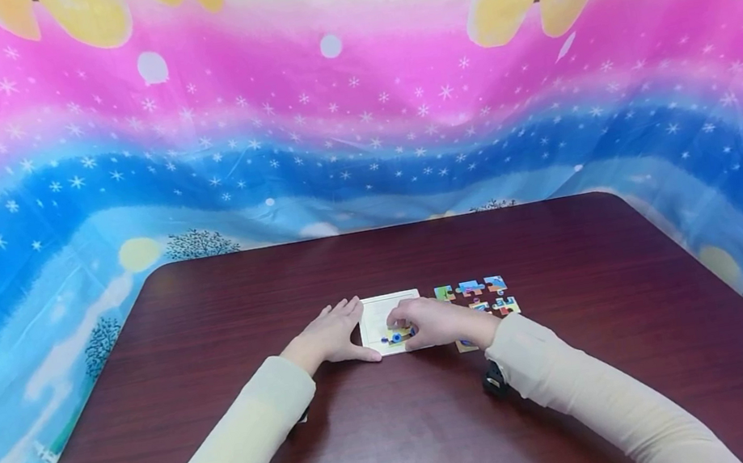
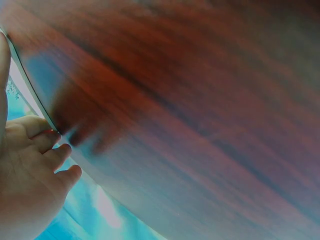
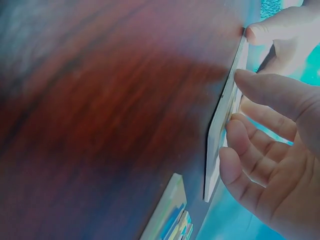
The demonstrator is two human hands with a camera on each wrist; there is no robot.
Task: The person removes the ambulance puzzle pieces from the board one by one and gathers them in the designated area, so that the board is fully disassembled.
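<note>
A white puzzle board [image 1: 374, 313] lies flat on the table, with a colourful jigsaw piece [image 1: 397, 337] at its lower part. My left hand [image 1: 331, 335] rests along the board's left side, fingers straight and thumb at the near corner. Over the board's right half, my right hand [image 1: 436, 320] curls its fingers and pinches the piece, whose far side they partly hide. In the right wrist view, the thumb and fingers of the right hand [image 3: 280, 165] are close over the board's edge [image 3: 214, 145]. The left wrist view shows the left palm [image 2: 30, 175] beside the board.
Several loose jigsaw pieces [image 1: 469, 288] lie right of the board, some behind the right wrist. The dark wooden table [image 1: 262, 282] ends at a patterned cloth [image 1: 353, 120] hanging behind and beside it. A black device [image 1: 495, 379] is on the right wrist.
</note>
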